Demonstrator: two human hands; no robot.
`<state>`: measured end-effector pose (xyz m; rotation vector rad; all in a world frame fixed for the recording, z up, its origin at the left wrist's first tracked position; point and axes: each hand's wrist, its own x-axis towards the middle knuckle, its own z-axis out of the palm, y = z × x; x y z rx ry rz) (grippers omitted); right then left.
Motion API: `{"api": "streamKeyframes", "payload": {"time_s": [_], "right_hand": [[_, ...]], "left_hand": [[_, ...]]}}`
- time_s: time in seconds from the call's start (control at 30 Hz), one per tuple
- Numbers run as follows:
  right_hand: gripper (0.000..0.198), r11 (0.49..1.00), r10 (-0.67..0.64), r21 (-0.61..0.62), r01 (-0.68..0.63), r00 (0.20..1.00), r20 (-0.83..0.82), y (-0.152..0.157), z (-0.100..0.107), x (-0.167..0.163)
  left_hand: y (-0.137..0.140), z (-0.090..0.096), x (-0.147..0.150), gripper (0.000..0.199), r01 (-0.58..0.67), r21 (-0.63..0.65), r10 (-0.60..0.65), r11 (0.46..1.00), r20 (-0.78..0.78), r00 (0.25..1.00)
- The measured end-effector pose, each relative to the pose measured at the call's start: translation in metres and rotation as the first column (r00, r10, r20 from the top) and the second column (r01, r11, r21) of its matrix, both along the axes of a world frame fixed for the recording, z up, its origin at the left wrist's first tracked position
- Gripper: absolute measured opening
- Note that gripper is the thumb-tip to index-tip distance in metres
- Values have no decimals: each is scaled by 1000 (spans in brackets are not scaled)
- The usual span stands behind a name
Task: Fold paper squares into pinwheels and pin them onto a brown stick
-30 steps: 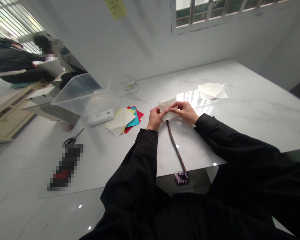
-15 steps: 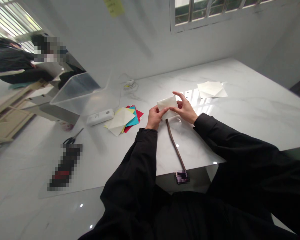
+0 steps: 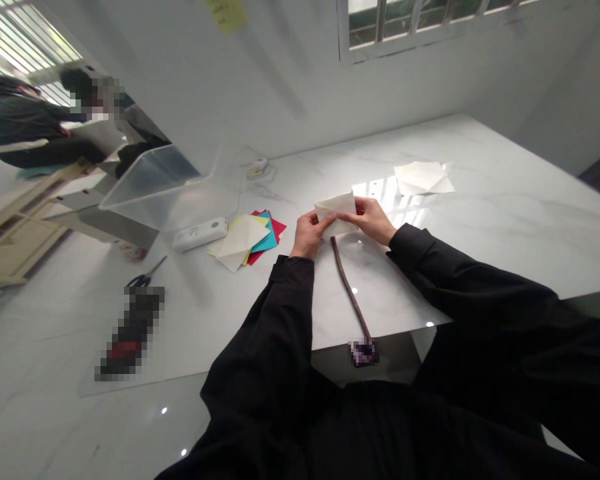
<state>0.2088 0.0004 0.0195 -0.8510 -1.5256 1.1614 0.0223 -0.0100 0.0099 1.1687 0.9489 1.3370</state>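
A folded cream sheet of paper (image 3: pixel 336 208) is held up just above the white marbled table (image 3: pixel 275 313). My left hand (image 3: pixel 308 235) grips its left edge, thumb on the near face. On the other side my right hand (image 3: pixel 373 220) pinches the right edge, its thumb also pressed on the front and its fingers behind. Below the paper a brown cord or strap (image 3: pixel 350 290) runs down over the table's front edge; what it does behind the paper is hidden. Left of my hands lies a fanned stack of coloured paper (image 3: pixel 245 240), cream on top.
Another creased cream sheet (image 3: pixel 423 179) lies at the right. Leftward are a white device (image 3: pixel 201 235), black scissors (image 3: pixel 143 279), a blurred-out dark object (image 3: pixel 130 337) and a clear plastic bin (image 3: pixel 153 177). A small white cabled item (image 3: pixel 260 167) sits near the wall. People sit far left.
My right index finger, raised before, has come down behind the paper, so the right hand now closes on its edge. The left hand has barely moved.
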Motion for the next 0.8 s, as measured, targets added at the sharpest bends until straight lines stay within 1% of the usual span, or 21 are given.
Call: {"api": "streamKeyframes", "payload": {"time_s": [0.13, 0.43, 0.67, 0.8], "right_hand": [[62, 1000, -3, -16, 3, 1000, 1, 0, 0, 1], [52, 1000, -3, 25, 2, 1000, 18, 4, -6, 2], [50, 1000, -13, 2, 13, 999, 32, 3, -5, 2], [47, 1000, -19, 17, 18, 999, 30, 4, -6, 2]], "left_hand": [[1, -1, 0, 56, -3, -4, 3, 1000, -3, 1000], [1, -1, 1, 56, -11, -8, 11, 1000, -10, 1000], [0, 0, 1, 54, -14, -18, 14, 1000, -18, 1000], [0, 0, 1, 54, -9, -17, 9, 1000, -4, 1000]]}}
